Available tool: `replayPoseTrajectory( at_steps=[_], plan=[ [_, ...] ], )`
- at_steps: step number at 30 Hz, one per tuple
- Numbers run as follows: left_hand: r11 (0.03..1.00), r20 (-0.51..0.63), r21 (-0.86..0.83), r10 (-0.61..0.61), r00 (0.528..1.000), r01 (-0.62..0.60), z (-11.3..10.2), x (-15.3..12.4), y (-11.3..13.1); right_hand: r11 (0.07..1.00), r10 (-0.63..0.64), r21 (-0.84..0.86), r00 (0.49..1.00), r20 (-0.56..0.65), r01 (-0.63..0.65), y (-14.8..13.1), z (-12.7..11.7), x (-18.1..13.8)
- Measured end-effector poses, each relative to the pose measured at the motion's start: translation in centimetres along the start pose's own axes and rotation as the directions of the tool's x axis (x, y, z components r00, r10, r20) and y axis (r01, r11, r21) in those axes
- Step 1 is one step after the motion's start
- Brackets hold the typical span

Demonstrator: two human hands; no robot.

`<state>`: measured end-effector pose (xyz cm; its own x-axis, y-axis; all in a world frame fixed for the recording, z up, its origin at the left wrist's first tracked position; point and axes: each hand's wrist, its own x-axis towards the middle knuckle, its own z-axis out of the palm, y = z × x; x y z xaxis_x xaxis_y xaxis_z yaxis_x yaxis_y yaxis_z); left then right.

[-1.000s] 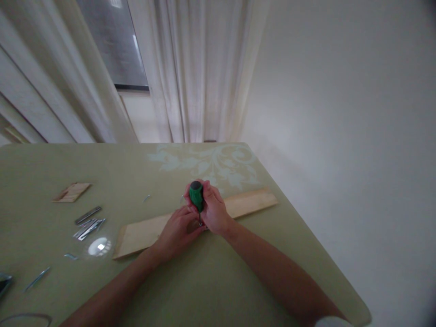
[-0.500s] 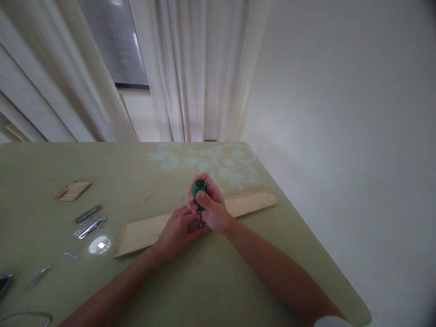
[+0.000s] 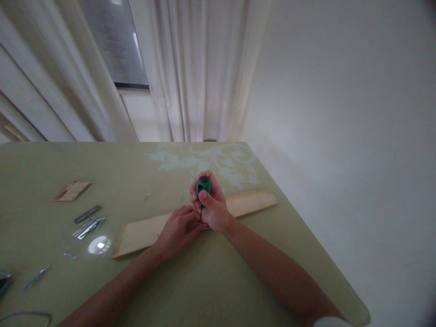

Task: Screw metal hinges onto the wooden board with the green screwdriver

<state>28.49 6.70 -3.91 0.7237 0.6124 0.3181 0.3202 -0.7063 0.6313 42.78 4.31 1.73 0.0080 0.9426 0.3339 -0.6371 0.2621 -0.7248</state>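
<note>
My right hand [image 3: 213, 204] is wrapped around the green and black handle of a screwdriver [image 3: 203, 186], thumb along its side. The shaft points down to the front edge of a long pale wooden board [image 3: 143, 231], which lies slantwise on the table. My left hand [image 3: 179, 227] rests over the board's middle, its thumb and fingers closed together by the screwdriver's tip. Whatever those fingers pinch is too small and covered to make out. A bit of shiny metal [image 3: 205, 227] shows at the tip, partly hidden by both hands.
Left on the green table [image 3: 190, 290] lie a small wooden piece [image 3: 72, 190], several metal strips [image 3: 88, 227], a clear shiny disc [image 3: 99, 245] and a thin metal rod [image 3: 37, 278]. Two small screw-like bits [image 3: 146, 197] lie behind the board. A white wall [image 3: 340, 136] stands right.
The screwdriver handle has tipped slightly to the right and turned in my right hand. My left hand stays in nearly the same place; the board has not visibly moved.
</note>
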Motion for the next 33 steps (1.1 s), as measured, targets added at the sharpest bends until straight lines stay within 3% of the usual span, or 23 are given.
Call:
replayPoseTrajectory(
  at_steps=[7,13,20,27,33],
  plan=[
    [0.999,-0.056,0.041,-0.027,0.998,0.029,0.2,-0.2,0.2,0.988,-0.036,-0.15,0.997,0.062,0.045,0.4,0.0,-0.3],
    [0.997,-0.094,0.079,-0.003,0.996,0.01,0.5,-0.4,0.2,0.998,-0.04,-0.045,0.998,0.047,0.042,0.8,0.0,-0.6],
    [0.993,-0.12,0.104,-0.044,0.992,0.056,0.6,-0.5,0.3,0.986,-0.057,-0.152,0.994,0.098,0.072,0.4,0.1,-0.5],
    [1.0,-0.056,0.016,-0.018,0.998,0.019,0.6,-0.1,-0.6,0.999,-0.038,-0.029,0.994,0.107,0.041,0.8,0.1,-0.7],
    [0.991,0.057,-0.126,-0.04,0.998,0.047,-0.3,0.1,-0.3,0.987,-0.073,-0.139,0.993,0.097,0.086,0.3,0.5,-0.4]
  ],
)
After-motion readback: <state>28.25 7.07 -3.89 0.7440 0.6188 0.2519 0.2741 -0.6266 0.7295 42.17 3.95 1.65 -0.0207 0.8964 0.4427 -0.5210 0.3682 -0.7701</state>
